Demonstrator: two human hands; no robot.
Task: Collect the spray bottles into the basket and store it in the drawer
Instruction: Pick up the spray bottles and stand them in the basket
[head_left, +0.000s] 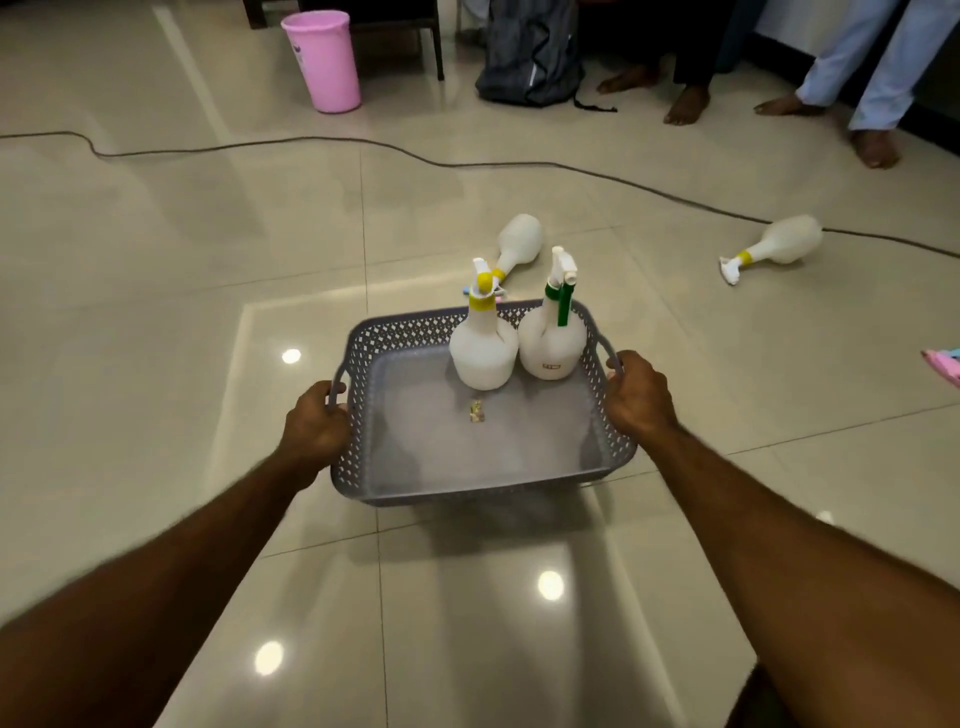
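You've got your left hand (316, 427) and right hand (640, 396) clamped on the basket (483, 483) handles, two spray bottles (483, 353) upright at its far edge. Keep it level; two more bottles (519, 240) lie on the floor beyond.

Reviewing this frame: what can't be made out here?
Head view only:
- Nearer floor bottle: its spray head is hidden behind the yellow-collared bottle in the basket.
- Left hand and right hand: fingertips curl out of sight round the handles.
- Small scrap in the basket: too small to identify.
- Pink item: cut off by the right edge.
- The drawer: not in view.
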